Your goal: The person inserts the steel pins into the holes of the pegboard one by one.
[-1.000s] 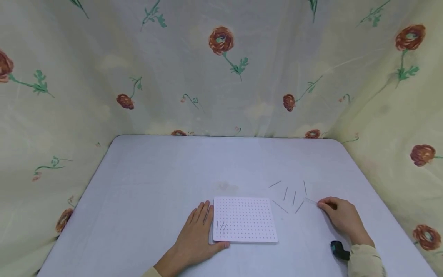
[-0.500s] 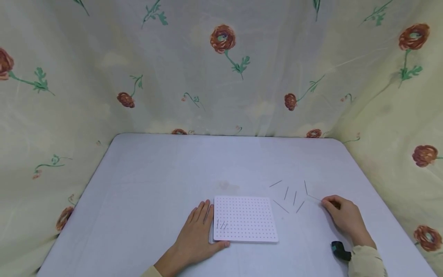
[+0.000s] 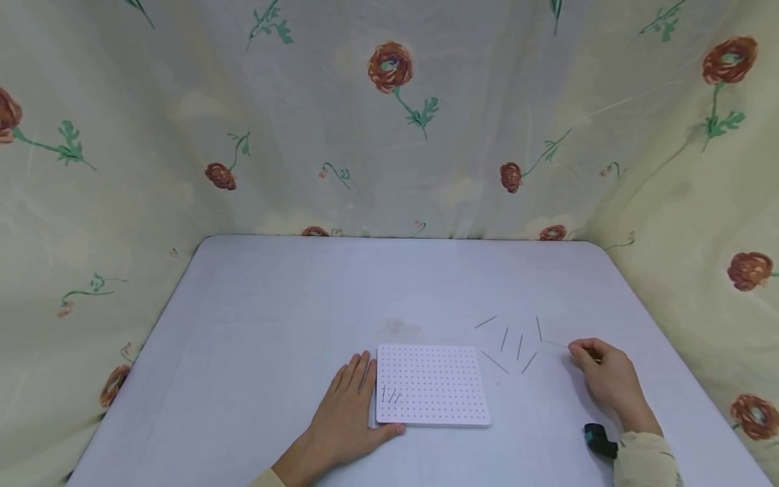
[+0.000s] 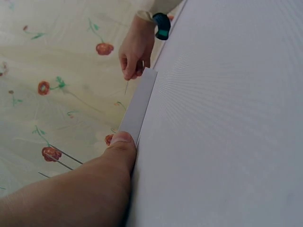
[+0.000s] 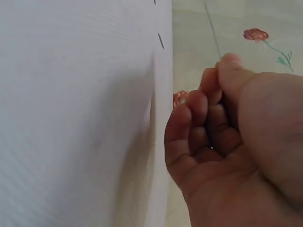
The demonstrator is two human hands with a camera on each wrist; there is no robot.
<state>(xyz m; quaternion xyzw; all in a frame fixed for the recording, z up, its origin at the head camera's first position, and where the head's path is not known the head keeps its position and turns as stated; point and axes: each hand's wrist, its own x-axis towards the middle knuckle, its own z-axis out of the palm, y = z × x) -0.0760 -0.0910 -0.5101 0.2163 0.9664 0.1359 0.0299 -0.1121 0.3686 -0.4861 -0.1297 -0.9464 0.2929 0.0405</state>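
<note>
A white pegboard [image 3: 435,385] with rows of small holes lies on the table. Three thin metal needles [image 3: 392,396] stand in it at its lower left. My left hand [image 3: 341,419] rests along the board's left side with fingers straight; its thumb [image 4: 122,142] presses against the front edge in the left wrist view. Right of the board, my right hand [image 3: 608,379] pinches a thin metal needle [image 5: 212,28] between thumb and index finger. In the head view this needle points left from the fingertips, above the table.
Several loose needles [image 3: 519,347] lie scattered on the white table [image 3: 292,304], between the board and my right hand. A black device [image 3: 599,441] sits at the right wrist. A flowered curtain [image 3: 292,122] surrounds the table's back and sides.
My right hand has drawn slightly right and up, with the pinched needle moving away from the loose ones. The left hand and the board have stayed in place.
</note>
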